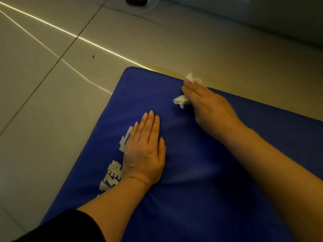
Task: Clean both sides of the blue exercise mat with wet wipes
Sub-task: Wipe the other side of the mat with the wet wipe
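Note:
The blue exercise mat lies flat on the tiled floor, with white printed characters along its left side. My left hand rests flat on the mat, fingers straight and together, partly covering the print. My right hand is near the mat's far edge and holds a crumpled white wet wipe against the mat. Bits of the wipe stick out past the fingertips and beside the thumb; the rest is hidden under the hand.
Light tiled floor surrounds the mat on the left and beyond, crossed by bright thin light lines. A dark object with a pale cable sits at the top edge. A pale wall base runs along the upper right.

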A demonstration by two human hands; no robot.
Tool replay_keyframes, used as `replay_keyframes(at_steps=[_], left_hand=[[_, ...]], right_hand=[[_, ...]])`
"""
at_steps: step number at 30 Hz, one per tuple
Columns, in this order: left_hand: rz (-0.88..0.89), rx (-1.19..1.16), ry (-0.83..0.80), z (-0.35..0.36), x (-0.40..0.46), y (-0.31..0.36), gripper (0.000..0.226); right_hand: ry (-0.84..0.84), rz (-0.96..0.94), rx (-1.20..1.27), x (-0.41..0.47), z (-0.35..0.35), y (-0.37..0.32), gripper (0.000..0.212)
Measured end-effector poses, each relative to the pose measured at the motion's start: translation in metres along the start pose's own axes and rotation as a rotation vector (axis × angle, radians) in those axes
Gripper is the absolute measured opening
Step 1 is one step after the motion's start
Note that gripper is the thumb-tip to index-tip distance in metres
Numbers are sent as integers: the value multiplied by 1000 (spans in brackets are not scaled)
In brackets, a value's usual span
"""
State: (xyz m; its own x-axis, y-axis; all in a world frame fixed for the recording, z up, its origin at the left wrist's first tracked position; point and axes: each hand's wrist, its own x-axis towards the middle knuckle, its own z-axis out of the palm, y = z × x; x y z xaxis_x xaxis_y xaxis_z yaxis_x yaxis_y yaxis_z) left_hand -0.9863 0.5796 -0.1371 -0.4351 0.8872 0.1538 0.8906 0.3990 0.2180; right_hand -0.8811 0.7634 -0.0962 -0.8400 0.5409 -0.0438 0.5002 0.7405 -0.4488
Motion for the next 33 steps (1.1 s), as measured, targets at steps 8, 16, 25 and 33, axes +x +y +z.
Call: replay_keyframes(at_steps=[8, 16, 25, 33], left_hand=[[-1, 3, 10, 1, -1, 0, 52], [-9, -33, 15, -1, 1, 1, 54], [-26, -89, -11, -4, 0, 2, 61], [-114, -181, -50, -10, -1, 5, 62]], right_hand=[[66, -92, 25, -14, 13, -4, 52], [-26, -190, -21, -55, 17, 4, 63], [-49, -227, 6, -26, 37, -36, 55], [-82, -169, -49, -100, 31, -22, 60]])
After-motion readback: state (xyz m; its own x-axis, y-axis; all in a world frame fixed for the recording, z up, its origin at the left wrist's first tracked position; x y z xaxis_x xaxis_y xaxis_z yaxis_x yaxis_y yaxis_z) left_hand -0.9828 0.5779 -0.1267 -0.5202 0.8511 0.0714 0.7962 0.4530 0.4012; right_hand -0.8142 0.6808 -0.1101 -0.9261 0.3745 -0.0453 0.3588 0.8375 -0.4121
